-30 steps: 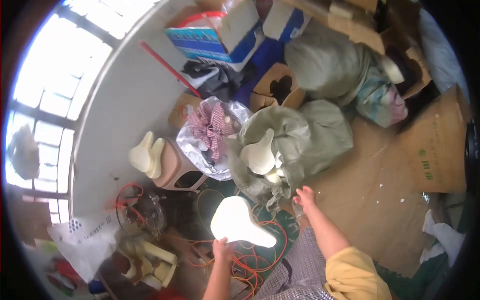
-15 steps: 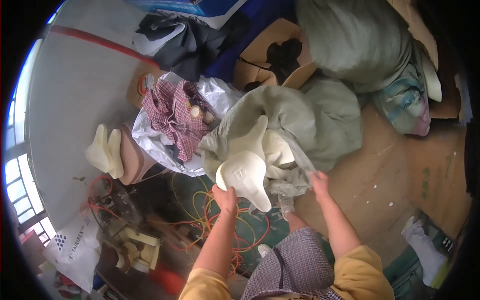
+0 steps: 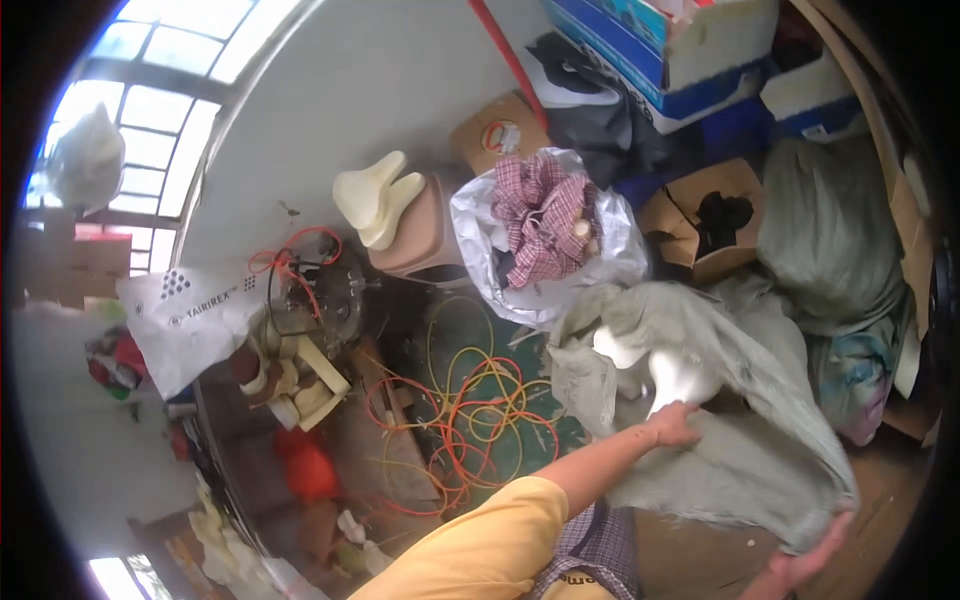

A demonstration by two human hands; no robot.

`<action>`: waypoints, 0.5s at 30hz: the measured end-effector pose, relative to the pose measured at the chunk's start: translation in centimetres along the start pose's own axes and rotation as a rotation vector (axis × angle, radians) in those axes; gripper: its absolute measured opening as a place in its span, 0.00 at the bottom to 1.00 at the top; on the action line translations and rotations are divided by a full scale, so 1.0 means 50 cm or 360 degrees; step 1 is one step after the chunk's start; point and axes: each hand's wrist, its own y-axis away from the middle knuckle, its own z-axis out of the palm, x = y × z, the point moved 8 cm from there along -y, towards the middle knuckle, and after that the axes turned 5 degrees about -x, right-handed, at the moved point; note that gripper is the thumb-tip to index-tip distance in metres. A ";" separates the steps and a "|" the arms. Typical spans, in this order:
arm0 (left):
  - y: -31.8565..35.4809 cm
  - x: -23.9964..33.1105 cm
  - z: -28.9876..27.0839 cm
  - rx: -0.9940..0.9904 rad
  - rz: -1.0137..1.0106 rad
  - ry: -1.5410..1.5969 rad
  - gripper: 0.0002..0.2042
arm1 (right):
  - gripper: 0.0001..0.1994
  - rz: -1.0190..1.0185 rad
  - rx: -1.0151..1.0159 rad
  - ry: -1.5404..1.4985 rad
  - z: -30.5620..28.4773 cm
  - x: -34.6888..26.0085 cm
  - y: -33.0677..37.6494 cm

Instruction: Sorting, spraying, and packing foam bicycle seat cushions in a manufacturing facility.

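A grey-green woven sack (image 3: 735,470) lies with its mouth spread in front of me. Inside it is a glossy off-white saddle-shaped seat piece (image 3: 684,378), partly covered by the sack's folds. My left hand (image 3: 678,425) reaches into the mouth, its fingers closed around the narrow end of that piece. Another pale piece (image 3: 617,347) shows beside it under the sack's upper edge. Lower right, my right hand (image 3: 812,556) grips the sack's rim and pulls it outward.
Cream seat pieces (image 3: 378,195) rest on a pinkish-brown chair (image 3: 415,235). A silver bag (image 3: 480,265) holds plaid cloth (image 3: 545,215). Orange and yellow hoses (image 3: 470,410) tangle on the green floor. Behind stand an open cardboard box (image 3: 665,215), blue-white boxes (image 3: 640,60) and a stuffed sack (image 3: 830,230).
My left hand has moved the seat piece from outside the mouth into the sack. My right hand has drawn the rim outward. The view has swung left.
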 end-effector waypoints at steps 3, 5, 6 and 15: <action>0.042 -0.027 0.017 -0.0327 -0.0382 -0.0247 0.33 | 0.22 -0.0375 0.0031 0.0001 0.024 -0.145 -0.055; 0.090 -0.193 0.006 -0.0436 -0.0319 -0.0354 0.28 | 0.22 -0.0226 0.0074 -0.0090 0.093 -0.123 -0.063; 0.139 -0.299 -0.015 -0.0355 -0.0444 -0.0533 0.27 | 0.22 -0.0105 0.0167 -0.0124 0.113 -0.112 -0.060; 0.512 -0.158 -0.412 0.1202 -0.0518 -0.0229 0.24 | 0.22 0.0117 -0.0501 -0.0121 0.125 -0.142 -0.275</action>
